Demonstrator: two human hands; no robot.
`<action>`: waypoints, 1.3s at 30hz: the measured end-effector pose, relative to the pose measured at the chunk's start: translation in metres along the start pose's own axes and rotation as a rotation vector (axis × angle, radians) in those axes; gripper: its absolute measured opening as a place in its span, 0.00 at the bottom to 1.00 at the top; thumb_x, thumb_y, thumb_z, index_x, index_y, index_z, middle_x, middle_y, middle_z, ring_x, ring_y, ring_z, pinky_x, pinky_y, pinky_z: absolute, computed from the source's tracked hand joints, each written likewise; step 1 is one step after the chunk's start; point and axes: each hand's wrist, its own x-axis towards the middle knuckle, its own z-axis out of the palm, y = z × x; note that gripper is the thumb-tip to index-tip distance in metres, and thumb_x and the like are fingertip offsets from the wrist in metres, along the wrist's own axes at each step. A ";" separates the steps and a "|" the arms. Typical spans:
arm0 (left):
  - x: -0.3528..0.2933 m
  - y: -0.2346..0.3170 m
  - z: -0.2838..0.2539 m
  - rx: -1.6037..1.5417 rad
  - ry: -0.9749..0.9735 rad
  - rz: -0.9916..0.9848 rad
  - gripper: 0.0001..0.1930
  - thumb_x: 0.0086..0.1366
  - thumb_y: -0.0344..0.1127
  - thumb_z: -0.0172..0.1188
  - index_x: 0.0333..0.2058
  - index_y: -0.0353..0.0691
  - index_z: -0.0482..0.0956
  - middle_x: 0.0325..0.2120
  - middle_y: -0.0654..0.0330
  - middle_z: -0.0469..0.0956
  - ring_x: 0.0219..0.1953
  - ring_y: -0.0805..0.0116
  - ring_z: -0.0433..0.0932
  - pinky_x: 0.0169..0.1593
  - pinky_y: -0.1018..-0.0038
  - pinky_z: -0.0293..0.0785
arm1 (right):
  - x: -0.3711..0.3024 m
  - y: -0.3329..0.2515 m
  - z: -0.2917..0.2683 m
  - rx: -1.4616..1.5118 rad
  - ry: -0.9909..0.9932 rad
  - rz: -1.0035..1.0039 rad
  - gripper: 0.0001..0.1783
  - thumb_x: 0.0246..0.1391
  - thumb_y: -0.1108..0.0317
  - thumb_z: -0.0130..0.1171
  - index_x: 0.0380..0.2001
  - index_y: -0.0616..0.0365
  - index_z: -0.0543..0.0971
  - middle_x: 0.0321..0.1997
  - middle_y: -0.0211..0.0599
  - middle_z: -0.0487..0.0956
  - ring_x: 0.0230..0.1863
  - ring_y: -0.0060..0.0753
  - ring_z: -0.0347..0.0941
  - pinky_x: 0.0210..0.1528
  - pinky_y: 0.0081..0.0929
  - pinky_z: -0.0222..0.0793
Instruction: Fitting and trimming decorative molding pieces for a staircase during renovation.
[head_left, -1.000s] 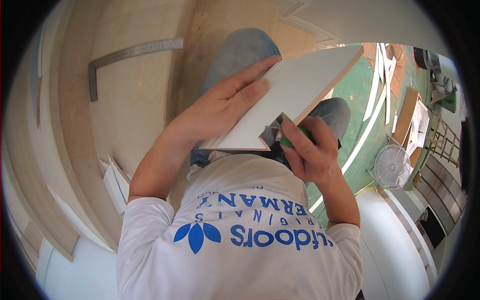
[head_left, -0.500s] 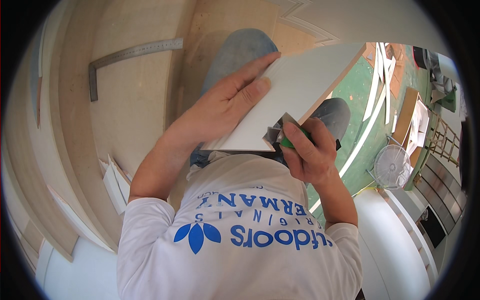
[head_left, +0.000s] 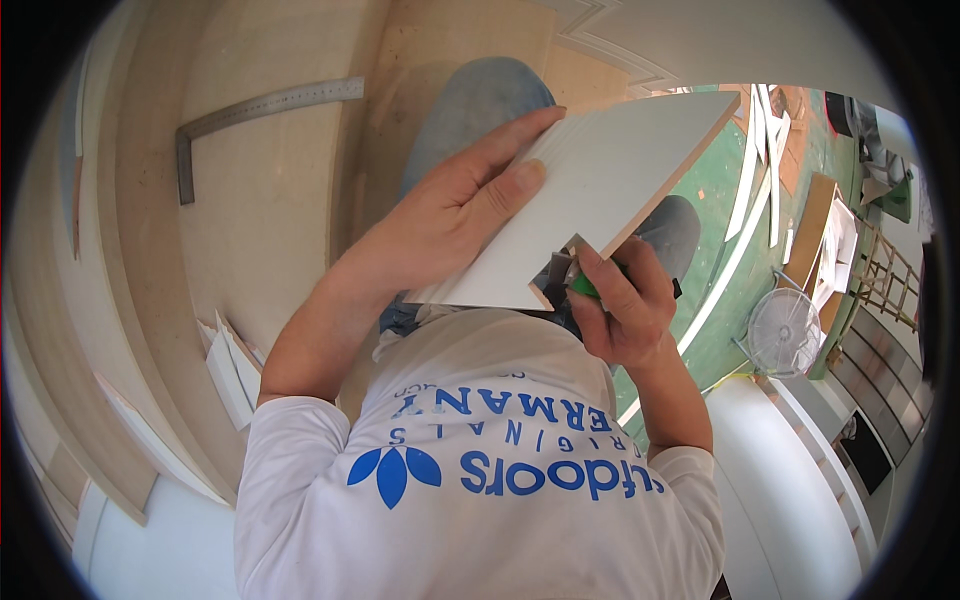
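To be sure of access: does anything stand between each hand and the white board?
Nothing visible separates the left hand from the white board; its thumb lies on the face. At the right hand, the green tool it holds is in between, by the notched corner.

The light is bright and soft, strongest at right, where strips [head_left: 742,195] look nearly washed out. The board [head_left: 625,165] is evenly lit. Planks [head_left: 150,300] curve at left; corners turn black.
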 end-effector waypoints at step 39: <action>0.002 0.003 0.007 -0.071 0.099 0.019 0.27 0.81 0.41 0.47 0.72 0.38 0.61 0.61 0.60 0.74 0.58 0.75 0.71 0.62 0.77 0.67 | -0.015 0.014 0.001 0.259 -0.029 0.089 0.25 0.71 0.65 0.42 0.61 0.76 0.68 0.36 0.51 0.80 0.29 0.33 0.77 0.32 0.27 0.73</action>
